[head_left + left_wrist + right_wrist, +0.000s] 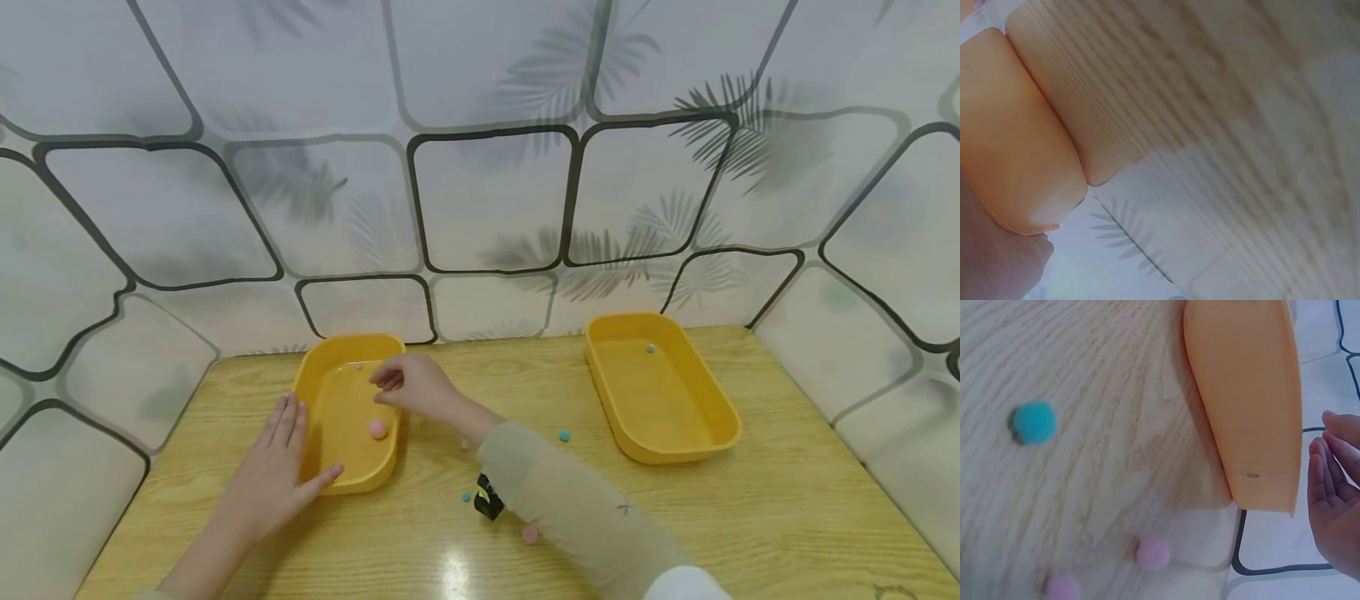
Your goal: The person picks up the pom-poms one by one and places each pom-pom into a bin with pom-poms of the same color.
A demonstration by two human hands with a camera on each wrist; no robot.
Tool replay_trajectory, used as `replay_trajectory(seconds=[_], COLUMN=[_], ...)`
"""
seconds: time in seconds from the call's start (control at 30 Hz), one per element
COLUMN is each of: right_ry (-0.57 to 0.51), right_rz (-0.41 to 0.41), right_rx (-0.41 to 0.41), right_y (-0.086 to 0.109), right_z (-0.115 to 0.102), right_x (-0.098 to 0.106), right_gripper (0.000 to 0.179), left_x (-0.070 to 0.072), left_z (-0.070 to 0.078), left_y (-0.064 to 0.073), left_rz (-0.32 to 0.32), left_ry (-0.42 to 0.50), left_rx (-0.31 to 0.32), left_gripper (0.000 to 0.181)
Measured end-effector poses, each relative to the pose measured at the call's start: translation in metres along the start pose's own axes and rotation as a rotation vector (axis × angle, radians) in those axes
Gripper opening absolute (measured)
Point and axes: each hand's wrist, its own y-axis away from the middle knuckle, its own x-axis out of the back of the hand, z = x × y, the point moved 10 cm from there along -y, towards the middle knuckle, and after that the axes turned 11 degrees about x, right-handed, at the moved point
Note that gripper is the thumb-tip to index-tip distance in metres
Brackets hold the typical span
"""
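In the head view, my left hand (273, 471) lies against the left side of a yellow tray (318, 358), fingers straight and thumb over the near rim. My right hand (420, 387) hovers over that tray's right side, fingers loosely bent. A gap shows between thumb and fingertips, with nothing visible in it. A larger pink pom-pom (377, 429) and a tiny pink one (358, 366) are within the tray's outline. In the right wrist view, the right hand (1338, 494) appears beyond the tray's orange-looking side wall (1247, 412).
A second yellow tray (660, 408) at the right holds a small teal pom-pom (650, 349). Between the trays lie a teal pom-pom (564, 435), a smaller teal one (466, 497) and a pink one (530, 533). A black object (489, 497) sits beside the right sleeve. Patterned fabric (487, 200) surrounds the table.
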Motion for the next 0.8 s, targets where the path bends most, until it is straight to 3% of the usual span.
replay_trajectory(seconds=[0.43, 0.8], right_ry=[-0.048, -0.054], right_rz=[0.004, 0.008], right_rx=[0.058, 0.009], right_y=[0.025, 0.060], right_z=[-0.004, 0.030], right_x=[0.036, 0.047], right_gripper=[0.017, 0.019], left_x=[-0.002, -0.003], left_z=[0.000, -0.001], left_y=[0.000, 0.000], left_rz=[0.007, 0.013], left_ry=[0.005, 0.001], left_rx=[-0.004, -0.006], left_gripper=[0.096, 0.097])
